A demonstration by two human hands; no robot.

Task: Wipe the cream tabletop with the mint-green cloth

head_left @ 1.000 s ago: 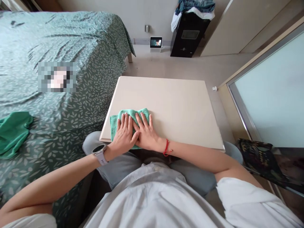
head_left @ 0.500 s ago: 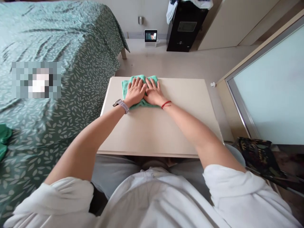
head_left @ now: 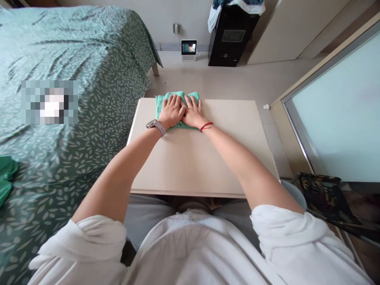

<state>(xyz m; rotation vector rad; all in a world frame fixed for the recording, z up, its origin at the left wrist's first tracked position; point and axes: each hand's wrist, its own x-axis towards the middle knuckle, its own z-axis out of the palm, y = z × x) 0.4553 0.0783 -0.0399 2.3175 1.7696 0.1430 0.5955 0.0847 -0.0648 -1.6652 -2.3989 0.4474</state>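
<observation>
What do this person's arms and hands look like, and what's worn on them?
The left hand is gloveless, with a pale-strapped wristwatch. The right hand is gloveless too, with a thin red cord bracelet. White sleeves are bunched up, leaving both forearms bare.

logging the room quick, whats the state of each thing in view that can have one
Left hand: flat, palm down
Right hand: flat, palm down
Light green fabric cloth: pressed under both hands
Beige rectangular tabletop: partly covered
Small white-framed screen: lit
Boxy black cabinet: upright, topped with blue-and-white fabric
Leaf-patterned green bedspread: wrinkled
Plain green fabric on it: crumpled, partly out of frame
</observation>
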